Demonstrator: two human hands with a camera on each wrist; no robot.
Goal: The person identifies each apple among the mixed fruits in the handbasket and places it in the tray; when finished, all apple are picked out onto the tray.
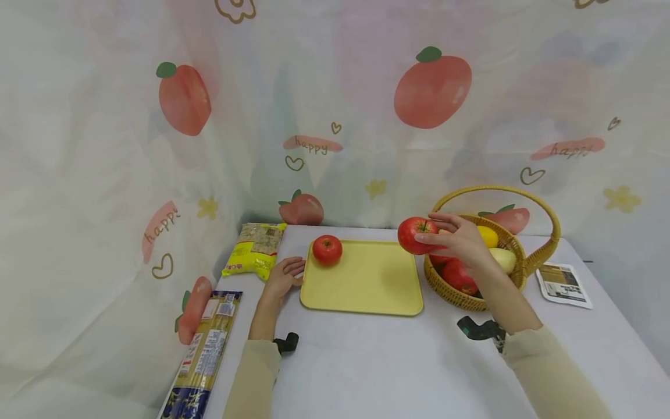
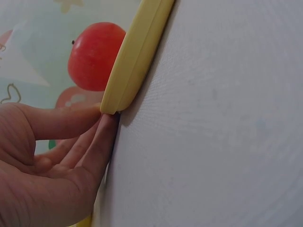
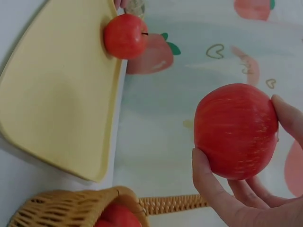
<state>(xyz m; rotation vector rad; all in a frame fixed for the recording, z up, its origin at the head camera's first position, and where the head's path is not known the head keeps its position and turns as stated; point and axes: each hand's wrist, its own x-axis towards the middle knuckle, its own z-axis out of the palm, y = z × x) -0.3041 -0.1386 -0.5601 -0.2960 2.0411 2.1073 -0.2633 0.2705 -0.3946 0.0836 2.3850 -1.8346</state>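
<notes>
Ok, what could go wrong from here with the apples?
The right hand holds one red apple raised by its fingertips, so it could slip and drop.

The left hand is at the edge of the yellow tray; a nudge might set the second apple, near the tray's far-left corner, rolling over the low rim.

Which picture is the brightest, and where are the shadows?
Head view: brightest, with soft light over the tray; left wrist view: dimmer and greyish, with a narrow shadow on the table along the tray's edge; right wrist view: dim too, with a soft darker patch on the tray, though the held apple is sharp enough to show its streaks.
</notes>
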